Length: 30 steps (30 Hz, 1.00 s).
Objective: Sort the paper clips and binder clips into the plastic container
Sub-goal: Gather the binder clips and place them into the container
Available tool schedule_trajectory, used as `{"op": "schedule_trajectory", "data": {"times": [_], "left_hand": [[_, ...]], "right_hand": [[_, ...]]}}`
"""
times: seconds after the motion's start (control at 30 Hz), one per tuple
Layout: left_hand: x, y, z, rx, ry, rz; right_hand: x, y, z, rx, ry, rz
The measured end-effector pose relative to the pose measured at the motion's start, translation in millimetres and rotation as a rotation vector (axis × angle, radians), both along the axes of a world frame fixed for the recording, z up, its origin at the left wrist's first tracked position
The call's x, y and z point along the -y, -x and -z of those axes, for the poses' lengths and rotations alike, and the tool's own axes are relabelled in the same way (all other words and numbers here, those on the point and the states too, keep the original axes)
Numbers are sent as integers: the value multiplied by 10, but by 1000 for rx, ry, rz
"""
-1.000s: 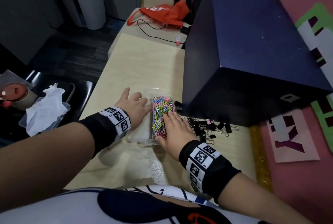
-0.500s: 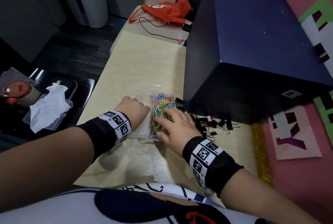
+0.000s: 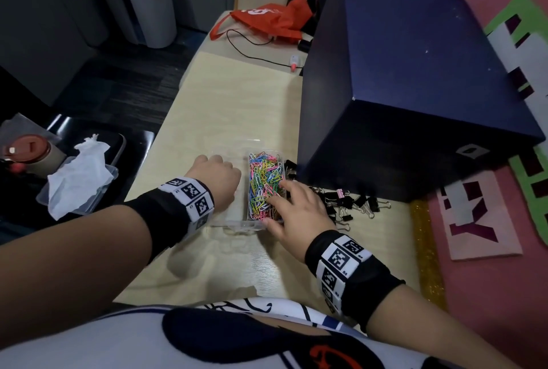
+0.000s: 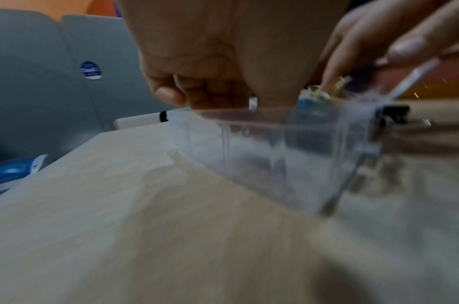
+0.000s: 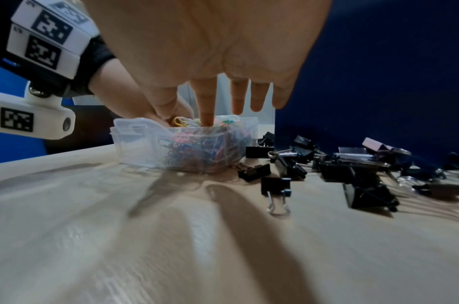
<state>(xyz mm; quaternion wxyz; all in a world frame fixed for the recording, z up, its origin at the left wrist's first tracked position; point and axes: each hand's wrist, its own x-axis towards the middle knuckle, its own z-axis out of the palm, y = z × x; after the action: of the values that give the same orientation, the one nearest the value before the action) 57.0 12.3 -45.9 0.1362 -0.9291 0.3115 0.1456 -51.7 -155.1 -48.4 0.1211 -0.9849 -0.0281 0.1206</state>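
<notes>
A clear plastic container (image 3: 237,224) stands on the pale wooden table, its right compartment full of coloured paper clips (image 3: 264,178). My left hand (image 3: 216,178) lies over the left compartment, fingers curled round the container's rim (image 4: 262,154). My right hand (image 3: 296,205) reaches over the clips with straight fingers. Its index finger (image 5: 206,102) presses down into the paper clips (image 5: 197,148), and its thumb is at the container's near right corner. A pile of black binder clips (image 3: 353,205) lies loose on the table just right of the container (image 5: 145,144).
A big dark blue box (image 3: 415,86) rises right behind the binder clips (image 5: 353,170). An orange bag (image 3: 267,21) and a cable lie at the table's far end. Left of the table is a black tray with tissue (image 3: 80,172). A pink board (image 3: 489,250) lies to the right.
My left hand's fingers, flat a second ago, have curled onto the container. My right hand has risen from lying flat on the clips to touching them with its fingertips.
</notes>
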Motion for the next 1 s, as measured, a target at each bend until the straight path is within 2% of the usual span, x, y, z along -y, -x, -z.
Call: {"op": "schedule_trajectory", "data": {"times": [0.1, 0.17, 0.3, 0.43, 0.77, 1.0], "left_hand": [[29, -49, -117, 75, 197, -59], [79, -63, -177, 61, 332, -45], [174, -5, -179, 3, 444, -11], [153, 88, -66, -2, 413, -84], [99, 96, -8, 20, 341, -216], [-41, 115, 69, 79, 357, -234]], "right_hand": [[9, 3, -8, 73, -48, 79], [11, -5, -10, 99, -41, 136], [46, -51, 1, 76, -12, 137], [103, -95, -7, 1, 39, 112], [95, -126, -63, -37, 48, 155], [32, -197, -170, -211, 57, 13]]}}
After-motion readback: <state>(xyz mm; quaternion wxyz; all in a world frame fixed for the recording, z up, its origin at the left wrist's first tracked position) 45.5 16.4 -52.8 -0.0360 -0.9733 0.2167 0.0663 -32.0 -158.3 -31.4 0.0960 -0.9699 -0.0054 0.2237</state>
